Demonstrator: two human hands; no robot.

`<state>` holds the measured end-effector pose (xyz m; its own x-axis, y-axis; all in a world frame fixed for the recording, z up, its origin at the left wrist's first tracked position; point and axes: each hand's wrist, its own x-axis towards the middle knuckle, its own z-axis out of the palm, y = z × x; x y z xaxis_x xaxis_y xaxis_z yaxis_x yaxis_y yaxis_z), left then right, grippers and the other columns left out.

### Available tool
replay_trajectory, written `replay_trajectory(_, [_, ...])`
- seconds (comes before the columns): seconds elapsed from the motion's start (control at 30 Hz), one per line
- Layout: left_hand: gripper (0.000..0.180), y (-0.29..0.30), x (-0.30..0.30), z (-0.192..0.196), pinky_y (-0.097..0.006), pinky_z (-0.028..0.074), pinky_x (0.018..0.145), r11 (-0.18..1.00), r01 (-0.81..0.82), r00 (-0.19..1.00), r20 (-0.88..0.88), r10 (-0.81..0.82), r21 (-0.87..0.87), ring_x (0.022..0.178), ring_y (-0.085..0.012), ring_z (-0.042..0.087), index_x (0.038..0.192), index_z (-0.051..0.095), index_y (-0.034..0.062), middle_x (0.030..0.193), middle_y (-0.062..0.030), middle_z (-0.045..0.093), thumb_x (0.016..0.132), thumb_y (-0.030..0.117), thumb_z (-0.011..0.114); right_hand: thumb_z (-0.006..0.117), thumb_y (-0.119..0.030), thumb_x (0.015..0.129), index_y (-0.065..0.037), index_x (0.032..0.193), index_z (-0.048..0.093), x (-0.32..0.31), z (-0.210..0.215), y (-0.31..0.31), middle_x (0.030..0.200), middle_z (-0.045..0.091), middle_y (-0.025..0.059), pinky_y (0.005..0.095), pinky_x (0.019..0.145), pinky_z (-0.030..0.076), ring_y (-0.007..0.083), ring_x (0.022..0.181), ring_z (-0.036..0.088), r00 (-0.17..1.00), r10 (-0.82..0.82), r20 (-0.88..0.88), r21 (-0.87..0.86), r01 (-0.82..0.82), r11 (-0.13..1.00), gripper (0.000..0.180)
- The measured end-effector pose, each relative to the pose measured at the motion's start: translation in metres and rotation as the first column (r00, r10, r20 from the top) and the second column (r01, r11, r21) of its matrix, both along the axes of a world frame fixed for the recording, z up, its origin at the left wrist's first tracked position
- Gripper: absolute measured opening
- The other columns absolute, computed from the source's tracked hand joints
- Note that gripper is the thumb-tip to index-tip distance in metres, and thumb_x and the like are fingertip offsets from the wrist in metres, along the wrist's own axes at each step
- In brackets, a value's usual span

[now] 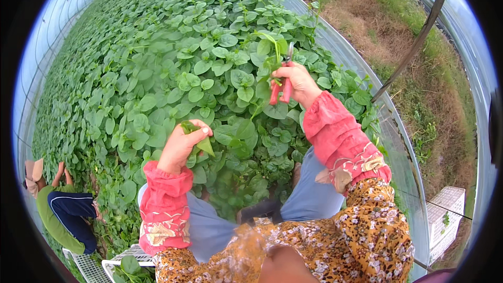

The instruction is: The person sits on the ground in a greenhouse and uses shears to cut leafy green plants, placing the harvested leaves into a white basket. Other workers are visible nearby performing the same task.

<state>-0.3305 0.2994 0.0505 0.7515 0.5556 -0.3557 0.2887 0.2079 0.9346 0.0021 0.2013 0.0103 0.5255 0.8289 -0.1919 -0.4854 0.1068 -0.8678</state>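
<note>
Leaves (206,147) are sitting pinched between the thumb and fingers of the left hand (184,144) above the plant bed (173,81), while the right hand (299,81) is gripping red-handled clippers (287,88) farther ahead, with a green sprig (276,47) standing beside the blades; whether it is hanging free or growing on a plant, I cannot tell. Cutting seems to be only partly done: loose greens (129,264) are lying in a white basket (111,268) at lower left, yet thick growth is covering the bed, apparently leaving plenty to cut.
</note>
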Motion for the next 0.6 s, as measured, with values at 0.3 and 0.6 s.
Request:
replay_trajectory(0.3, [0.013,0.008,-0.059,0.021,-0.022,0.044,0.056,0.865,-0.477,0.845,0.351,0.404,0.153,0.067,-0.0068,0.055,0.09,0.063,0.0054,0.081,0.0006,0.059,0.089,0.018,0.063,0.057,-0.026,0.091,-0.01,0.057,0.046,0.245,0.04,-0.126,0.066,0.056,0.0049,0.053,0.095,0.045,0.0371,0.108,0.058,0.963,-0.216,-0.161,-0.125,0.197,0.972,0.039])
replay_trajectory(0.6, [0.014,-0.11,-0.387,0.1,-0.021,0.036,0.056,0.25,-0.318,0.409,-0.105,0.906,0.915,0.063,-0.0035,0.044,0.09,0.062,0.0013,0.071,0.0038,0.054,0.087,0.015,0.064,0.065,-0.027,0.087,-0.004,0.1,0.054,0.042,0.009,0.016,0.109,0.059,0.0183,0.0432,0.079,0.056,0.0344,0.099,0.062,0.928,0.362,0.083,-0.295,-0.325,0.899,0.029])
